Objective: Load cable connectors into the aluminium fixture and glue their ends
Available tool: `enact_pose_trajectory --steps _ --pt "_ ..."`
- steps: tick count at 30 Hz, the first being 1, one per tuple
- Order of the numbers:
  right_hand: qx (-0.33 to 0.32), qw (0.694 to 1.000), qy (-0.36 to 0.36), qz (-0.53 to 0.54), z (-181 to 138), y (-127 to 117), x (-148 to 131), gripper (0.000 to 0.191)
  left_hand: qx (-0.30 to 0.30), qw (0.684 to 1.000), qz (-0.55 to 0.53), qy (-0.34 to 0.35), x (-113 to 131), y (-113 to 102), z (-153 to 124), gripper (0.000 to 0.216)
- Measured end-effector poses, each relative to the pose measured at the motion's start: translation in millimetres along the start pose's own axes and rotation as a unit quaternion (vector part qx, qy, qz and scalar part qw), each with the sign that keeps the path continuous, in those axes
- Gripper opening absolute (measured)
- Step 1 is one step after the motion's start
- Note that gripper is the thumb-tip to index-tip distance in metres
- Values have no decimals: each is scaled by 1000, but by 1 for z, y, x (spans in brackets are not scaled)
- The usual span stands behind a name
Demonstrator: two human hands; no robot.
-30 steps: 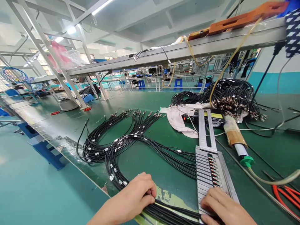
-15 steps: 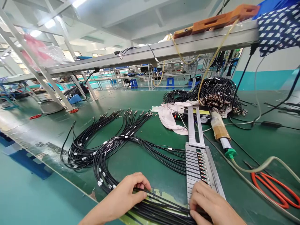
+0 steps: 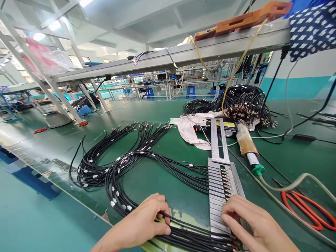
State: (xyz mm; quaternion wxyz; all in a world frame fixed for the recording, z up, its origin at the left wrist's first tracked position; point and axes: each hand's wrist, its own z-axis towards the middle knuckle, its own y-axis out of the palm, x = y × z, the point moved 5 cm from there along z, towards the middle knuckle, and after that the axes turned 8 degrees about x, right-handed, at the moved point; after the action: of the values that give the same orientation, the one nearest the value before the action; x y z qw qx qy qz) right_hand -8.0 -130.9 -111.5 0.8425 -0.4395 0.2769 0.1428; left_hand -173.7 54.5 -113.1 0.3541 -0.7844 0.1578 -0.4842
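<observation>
A bundle of thin black cables (image 3: 147, 154) with white tags curves across the green bench to a grooved metal fixture (image 3: 217, 206). Several cables lie in its upper grooves, their bare ends in a row of small metal connectors (image 3: 226, 180). My left hand (image 3: 147, 218) is closed, thumb and fingers around a black cable above the lower strands. Over the lower part of the fixture is my right hand (image 3: 249, 217), fingers curled and thumb close to the index finger. Whatever its fingertips hold, if anything, cannot be made out. Loose cable ends lie beneath it.
Orange-handled scissors (image 3: 307, 210) and a syringe with a green tip (image 3: 252, 161) lie to the right, beside a hose. Behind the fixture are a black control box (image 3: 228, 132), a pale cloth (image 3: 193, 131) and a coiled cable pile (image 3: 244, 101). A shelf beam (image 3: 157, 61) crosses above.
My right hand has moved right and slightly up, away from the cable ends, which now show at the fixture's lower end. My left hand has shifted slightly right along the cables.
</observation>
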Motion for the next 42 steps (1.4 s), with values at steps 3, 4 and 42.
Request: enact_pose_trajectory --steps 3,4,42 --pt "-7 1000 18 6 0 0 4 24 11 1000 -14 -7 -1 -2 -1 7" --pt "-12 1000 23 7 0 1 5 24 16 1000 -14 -14 -3 -3 -1 5" --pt "128 973 191 9 10 -27 38 30 -1 998 -29 49 38 31 44 9"
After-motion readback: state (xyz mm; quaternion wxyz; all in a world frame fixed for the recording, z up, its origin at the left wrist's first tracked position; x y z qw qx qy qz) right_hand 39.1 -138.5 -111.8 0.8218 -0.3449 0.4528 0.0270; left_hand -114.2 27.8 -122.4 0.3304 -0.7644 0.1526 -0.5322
